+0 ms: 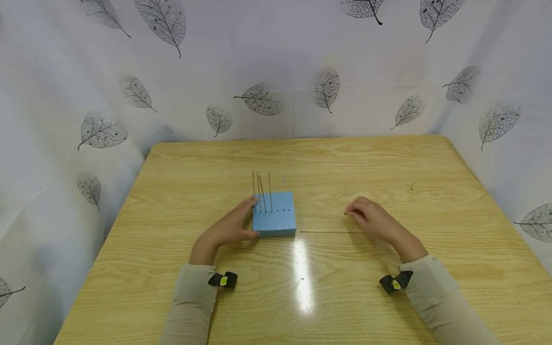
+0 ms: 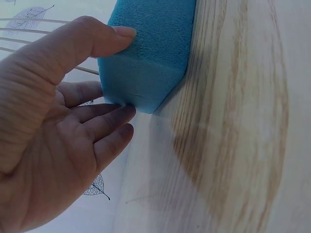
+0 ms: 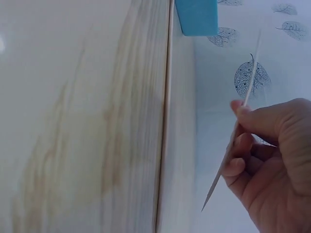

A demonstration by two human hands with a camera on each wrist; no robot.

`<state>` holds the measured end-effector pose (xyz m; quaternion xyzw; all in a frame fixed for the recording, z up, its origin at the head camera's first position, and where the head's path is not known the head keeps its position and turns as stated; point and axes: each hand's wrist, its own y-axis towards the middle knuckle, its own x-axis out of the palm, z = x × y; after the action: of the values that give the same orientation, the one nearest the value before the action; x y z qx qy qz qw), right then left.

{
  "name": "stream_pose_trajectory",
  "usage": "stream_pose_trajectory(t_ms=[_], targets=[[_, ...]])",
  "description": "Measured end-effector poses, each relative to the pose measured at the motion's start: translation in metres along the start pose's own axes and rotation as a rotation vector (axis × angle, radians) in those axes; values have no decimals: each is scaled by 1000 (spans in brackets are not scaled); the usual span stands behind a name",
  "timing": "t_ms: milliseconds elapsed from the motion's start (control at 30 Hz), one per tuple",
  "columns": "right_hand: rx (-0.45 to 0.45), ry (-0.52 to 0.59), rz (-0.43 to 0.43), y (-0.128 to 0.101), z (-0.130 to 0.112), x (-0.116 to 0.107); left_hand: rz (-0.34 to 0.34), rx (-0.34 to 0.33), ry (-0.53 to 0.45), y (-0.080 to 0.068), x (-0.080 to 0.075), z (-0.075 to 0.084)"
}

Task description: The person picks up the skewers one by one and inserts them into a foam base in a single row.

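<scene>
A blue foam block (image 1: 274,214) stands mid-table with several thin sticks (image 1: 261,190) upright in its left rear holes. My left hand (image 1: 241,220) rests against the block's left side. In the left wrist view its thumb (image 2: 104,39) lies on one face of the block (image 2: 155,43) and its straight fingers (image 2: 109,116) touch the neighbouring corner. My right hand (image 1: 360,215) sits low over the table to the right of the block. It pinches a thin stick (image 3: 214,187) between thumb and fingers (image 3: 233,167). Another stick (image 1: 329,232) lies flat between that hand and the block.
The wooden table (image 1: 345,163) is boxed in on three sides by white cloth printed with leaves (image 1: 258,98). A bright glare spot (image 1: 302,273) sits near the front. The lying stick (image 3: 165,121) points toward the block (image 3: 197,17).
</scene>
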<state>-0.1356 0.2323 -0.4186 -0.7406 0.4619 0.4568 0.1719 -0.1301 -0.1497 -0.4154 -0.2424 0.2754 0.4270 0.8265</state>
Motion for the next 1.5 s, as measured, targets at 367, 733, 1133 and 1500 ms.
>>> stream_pose_trajectory(t_ms=[367, 733, 1133, 1500], targets=[[-58, 158, 159, 8, -11, -4, -3, -17, 3, 1, 0, 2], [-91, 247, 181, 26, -26, 0, 0, -13, 7, 1, 1, 1], [-183, 250, 217, 53, -55, 11, 4, 4, 12, 0, 0, 0], [-208, 299, 224, 73, -77, 23, 7, -1, 19, 0, 1, -2]])
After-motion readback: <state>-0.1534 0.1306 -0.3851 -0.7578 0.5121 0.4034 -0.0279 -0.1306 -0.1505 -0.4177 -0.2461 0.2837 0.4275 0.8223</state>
